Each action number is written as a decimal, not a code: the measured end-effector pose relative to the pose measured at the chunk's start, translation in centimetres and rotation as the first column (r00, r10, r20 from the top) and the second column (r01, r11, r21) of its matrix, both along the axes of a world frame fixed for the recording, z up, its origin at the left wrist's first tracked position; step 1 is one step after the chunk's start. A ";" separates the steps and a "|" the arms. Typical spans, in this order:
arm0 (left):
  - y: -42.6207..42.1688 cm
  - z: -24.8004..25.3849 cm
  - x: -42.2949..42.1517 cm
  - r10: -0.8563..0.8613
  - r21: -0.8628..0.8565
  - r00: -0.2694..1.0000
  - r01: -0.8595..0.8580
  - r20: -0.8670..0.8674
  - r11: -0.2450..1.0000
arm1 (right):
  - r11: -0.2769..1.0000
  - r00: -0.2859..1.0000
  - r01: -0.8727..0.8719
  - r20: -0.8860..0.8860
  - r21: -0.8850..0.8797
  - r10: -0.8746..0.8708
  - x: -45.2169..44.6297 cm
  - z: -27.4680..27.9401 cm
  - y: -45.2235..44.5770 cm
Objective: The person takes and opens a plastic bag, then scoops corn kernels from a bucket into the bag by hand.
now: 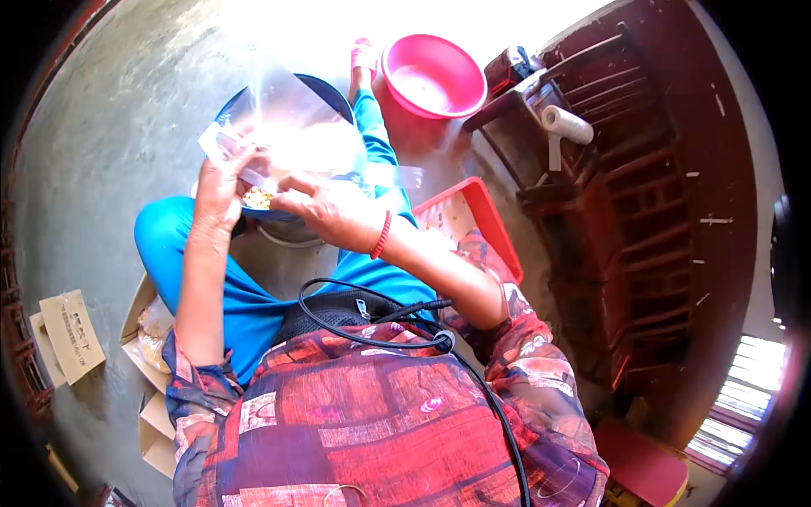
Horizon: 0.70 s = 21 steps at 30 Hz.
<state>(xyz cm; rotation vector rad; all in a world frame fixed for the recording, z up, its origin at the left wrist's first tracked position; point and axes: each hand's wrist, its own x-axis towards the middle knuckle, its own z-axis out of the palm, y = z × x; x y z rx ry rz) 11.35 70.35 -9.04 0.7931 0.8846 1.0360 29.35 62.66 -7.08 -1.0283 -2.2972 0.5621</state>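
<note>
Between my hands is a clear plastic bag (287, 110), washed out by glare, spread over a blue-rimmed basin (334, 91) in front of my lap. My left hand (224, 182) is closed on the bag's left side, fingers pointing up. My right hand (325, 209), with a red bracelet (382, 236) at the wrist, has its fingers bent and pinched at the bag's near edge. Small yellow and white pieces (258, 198) show between the two hands. Whether they lie inside the bag or in the basin, I cannot tell.
A pink basin (435, 76) stands on the floor ahead. To the right are a red tray (490, 224) and a dark wooden bench (583, 194) bearing a plastic roll (568, 125). Cardboard (72, 338) lies at the left. A black cable (372, 342) loops over my lap.
</note>
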 end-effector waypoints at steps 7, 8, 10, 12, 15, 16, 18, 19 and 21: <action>6.0 -3.3 -4.6 0.046 -0.090 0.998 -0.050 -0.042 0.995 | 0.902 0.999 -0.024 -0.040 -0.431 0.008 3.6 -0.3 -0.1; 6.3 -3.6 -4.6 0.069 -0.099 0.997 -0.073 -0.041 0.992 | 0.885 0.993 0.040 -0.082 -0.463 -0.088 4.0 -0.9 0.6; 6.0 -3.1 -4.2 0.096 -0.018 0.995 -0.096 -0.042 0.995 | 0.827 0.953 0.170 -0.125 -0.536 -0.277 4.6 -0.8 1.9; 6.2 -3.7 -4.3 0.076 0.026 0.996 -0.077 0.041 0.997 | 0.787 0.920 0.343 0.013 -0.513 -0.393 4.9 -1.3 3.2; 5.9 -2.9 -4.1 0.122 -0.014 0.992 -0.122 0.023 0.992 | 0.833 0.906 0.423 0.160 -0.357 -0.392 4.7 -2.6 4.0; 5.8 -2.8 -4.1 0.147 -0.007 0.989 -0.147 0.023 0.989 | 0.829 0.884 0.461 0.249 -0.317 -0.396 4.5 -3.0 4.1; 6.1 -2.6 -4.0 0.191 -0.005 0.981 -0.191 0.024 0.982 | 0.836 0.868 0.493 0.209 -0.241 -0.451 3.9 -3.7 4.1; 6.1 -2.1 -4.0 0.147 -0.011 0.981 -0.147 0.129 0.989 | 0.837 0.855 0.508 0.240 -0.202 -0.460 3.3 -3.2 4.1; 6.0 -1.0 -4.0 0.053 0.009 0.965 -0.057 0.257 0.998 | 0.844 0.845 0.512 0.271 -0.163 -0.460 2.5 -2.8 4.5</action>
